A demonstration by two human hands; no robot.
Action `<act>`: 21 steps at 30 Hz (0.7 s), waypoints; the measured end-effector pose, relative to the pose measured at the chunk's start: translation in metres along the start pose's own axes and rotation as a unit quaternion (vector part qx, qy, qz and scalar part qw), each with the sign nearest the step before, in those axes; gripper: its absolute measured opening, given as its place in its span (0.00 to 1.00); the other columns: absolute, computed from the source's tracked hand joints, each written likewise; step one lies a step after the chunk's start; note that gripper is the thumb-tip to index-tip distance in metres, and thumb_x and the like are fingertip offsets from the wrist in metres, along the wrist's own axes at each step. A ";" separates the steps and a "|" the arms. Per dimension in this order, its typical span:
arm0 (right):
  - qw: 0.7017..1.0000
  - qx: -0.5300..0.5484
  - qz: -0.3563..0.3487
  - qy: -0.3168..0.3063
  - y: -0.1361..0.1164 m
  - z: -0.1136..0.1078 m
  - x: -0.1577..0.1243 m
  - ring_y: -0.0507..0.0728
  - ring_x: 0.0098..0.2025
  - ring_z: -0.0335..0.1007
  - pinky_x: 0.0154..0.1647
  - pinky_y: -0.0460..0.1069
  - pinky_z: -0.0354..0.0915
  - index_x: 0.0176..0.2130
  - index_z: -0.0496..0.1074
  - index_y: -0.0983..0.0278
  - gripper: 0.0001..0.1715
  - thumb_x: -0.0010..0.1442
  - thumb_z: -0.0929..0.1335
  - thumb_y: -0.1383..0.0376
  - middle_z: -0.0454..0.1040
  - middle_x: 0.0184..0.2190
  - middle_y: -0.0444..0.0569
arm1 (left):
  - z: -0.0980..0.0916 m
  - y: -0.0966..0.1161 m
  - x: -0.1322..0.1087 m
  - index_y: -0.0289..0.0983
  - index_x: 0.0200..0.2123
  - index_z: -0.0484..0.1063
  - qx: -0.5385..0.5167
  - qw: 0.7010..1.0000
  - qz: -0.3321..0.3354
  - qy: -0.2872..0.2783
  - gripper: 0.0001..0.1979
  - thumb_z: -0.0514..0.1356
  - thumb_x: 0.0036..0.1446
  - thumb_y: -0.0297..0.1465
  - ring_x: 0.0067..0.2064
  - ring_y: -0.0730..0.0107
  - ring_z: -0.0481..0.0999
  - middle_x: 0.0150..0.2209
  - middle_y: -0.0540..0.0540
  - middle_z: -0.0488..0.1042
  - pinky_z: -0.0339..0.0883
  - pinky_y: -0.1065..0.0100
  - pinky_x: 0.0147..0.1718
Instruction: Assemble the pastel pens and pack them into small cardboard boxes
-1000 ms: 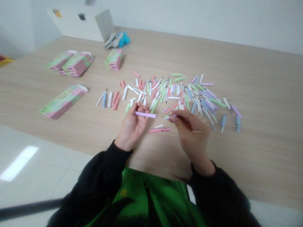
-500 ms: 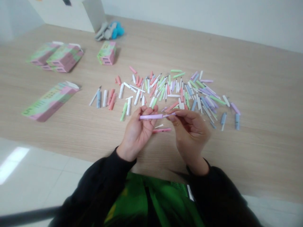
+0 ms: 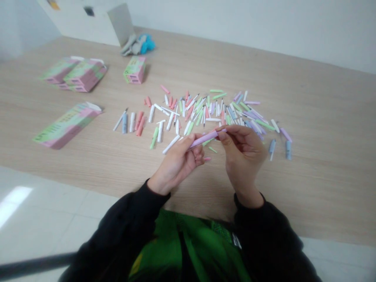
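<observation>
A lilac pen (image 3: pixel 205 138) is held between both hands, tilted up to the right, just above the wooden table (image 3: pixel 323 129). My left hand (image 3: pixel 179 162) pinches its lower left end with fingers closed. My right hand (image 3: pixel 242 152) grips its upper right end between thumb and fingers. A pink pen piece (image 3: pixel 207 159) peeks out on the table between the hands. Behind the hands lies a wide scatter of pastel pen parts (image 3: pixel 205 111): white, pink, green, blue and lilac barrels and caps.
A long pink-and-green box (image 3: pixel 66 125) lies at the left. Stacked similar boxes (image 3: pixel 78 72) and a small upright box (image 3: pixel 134 69) sit farther back. A grey-and-blue cloth thing (image 3: pixel 138 44) and a white box (image 3: pixel 96 23) are at the far edge. White floor (image 3: pixel 44 203) lies below the table's near edge.
The two hands have come together on the lilac pen. The right hand's piece has gone into the barrel, and the pen has tilted up to the right. The camera has shifted slightly.
</observation>
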State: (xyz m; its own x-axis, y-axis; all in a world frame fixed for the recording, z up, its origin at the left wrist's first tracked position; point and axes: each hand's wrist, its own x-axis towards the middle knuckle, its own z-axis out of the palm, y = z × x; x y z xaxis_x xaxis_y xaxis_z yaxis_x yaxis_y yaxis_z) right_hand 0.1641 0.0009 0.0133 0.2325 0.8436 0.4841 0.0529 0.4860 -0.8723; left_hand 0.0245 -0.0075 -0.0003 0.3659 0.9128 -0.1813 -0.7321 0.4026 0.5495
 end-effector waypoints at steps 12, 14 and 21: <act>0.985 -0.063 -0.026 -0.158 -0.029 -0.016 0.046 0.54 0.35 0.80 0.39 0.51 0.79 0.38 0.82 0.57 0.05 0.63 0.74 0.60 0.83 0.34 0.44 | 0.009 0.042 0.018 0.33 0.37 0.82 0.219 0.957 -0.018 -0.188 0.15 0.70 0.58 0.41 0.32 0.72 0.76 0.30 0.46 0.78 0.72 0.71 0.35; 0.982 -0.054 -0.018 -0.179 -0.028 -0.014 0.046 0.53 0.34 0.79 0.37 0.50 0.79 0.39 0.82 0.57 0.07 0.64 0.73 0.57 0.82 0.35 0.44 | 0.007 0.043 0.023 0.33 0.37 0.82 0.222 0.956 -0.005 -0.193 0.15 0.70 0.58 0.41 0.33 0.72 0.77 0.31 0.46 0.78 0.72 0.71 0.38; 0.983 0.012 0.046 -0.177 -0.005 -0.018 0.049 0.53 0.40 0.78 0.37 0.48 0.77 0.48 0.76 0.54 0.13 0.65 0.71 0.53 0.79 0.43 0.45 | -0.008 0.042 0.030 0.34 0.40 0.82 0.238 0.956 0.025 -0.172 0.16 0.70 0.58 0.42 0.37 0.71 0.79 0.34 0.45 0.80 0.72 0.70 0.42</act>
State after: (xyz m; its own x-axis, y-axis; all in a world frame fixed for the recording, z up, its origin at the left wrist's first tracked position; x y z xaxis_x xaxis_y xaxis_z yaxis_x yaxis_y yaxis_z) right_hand 0.1923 0.0358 0.0397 -0.1185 0.9086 0.4005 0.0230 0.4057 -0.9137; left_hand 0.0004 0.0375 0.0108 0.5643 0.8209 0.0876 -0.4385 0.2081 0.8743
